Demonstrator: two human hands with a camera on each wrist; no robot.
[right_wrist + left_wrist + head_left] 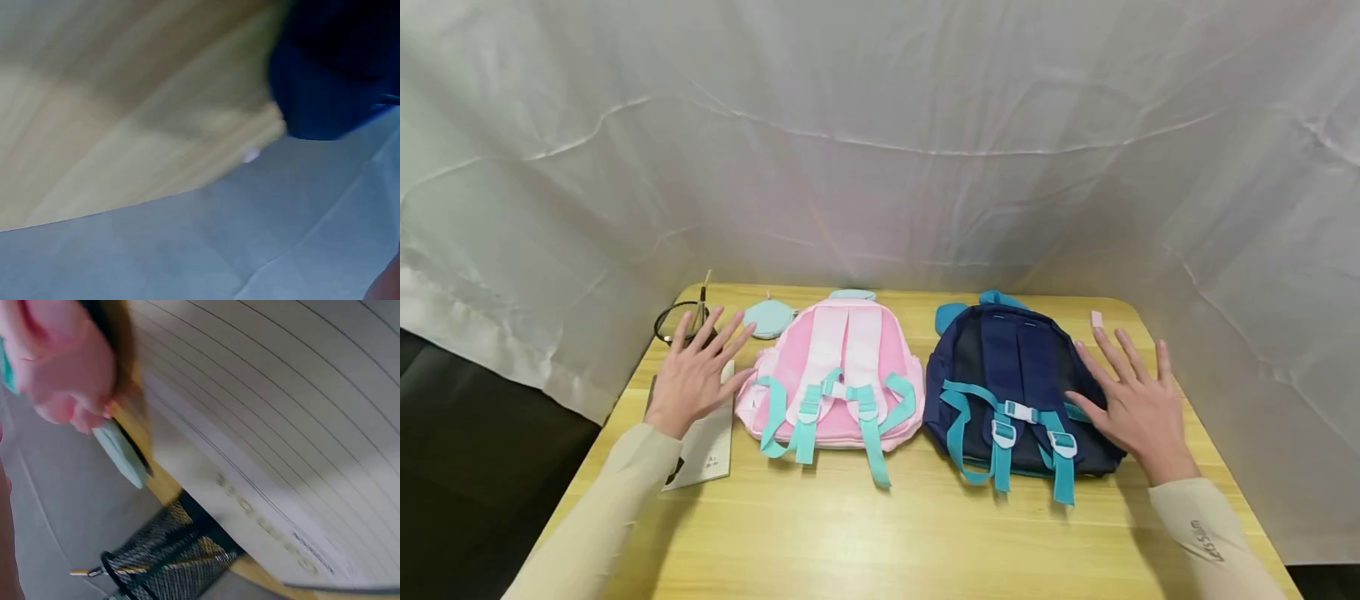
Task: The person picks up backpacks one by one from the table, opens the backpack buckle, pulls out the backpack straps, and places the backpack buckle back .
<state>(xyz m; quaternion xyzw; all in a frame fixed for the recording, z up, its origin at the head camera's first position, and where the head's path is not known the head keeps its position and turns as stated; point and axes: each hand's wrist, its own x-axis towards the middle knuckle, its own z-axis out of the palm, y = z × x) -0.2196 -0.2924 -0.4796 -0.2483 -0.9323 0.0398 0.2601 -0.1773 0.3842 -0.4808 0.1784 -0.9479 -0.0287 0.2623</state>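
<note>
My left hand (pixel 696 379) is held with fingers spread over a notebook (pixel 709 446), left of a pink backpack (pixel 850 333). Ruled lines fill the notebook's page (pixel 269 419) in the left wrist view. Opposite it, my right hand (pixel 1138 408) has its fingers splayed, overlapping the right side of a navy backpack (pixel 970 358) in the head view. Both backpacks lie with their shoulder straps facing up, the teal webbing (pixel 876 450) trailing toward the front. Neither hand grips anything. The right wrist view shows the navy fabric (pixel 331 94) blurred at its upper right.
A black mesh pen holder (pixel 175 550) with a pencil stands at the table's back left. Beside it is a pale blue round piece (pixel 767 318). A small pink block (pixel 1096 319) lies at the back right. Grey curtains (pixel 880 208) enclose the wooden table (pixel 820 533).
</note>
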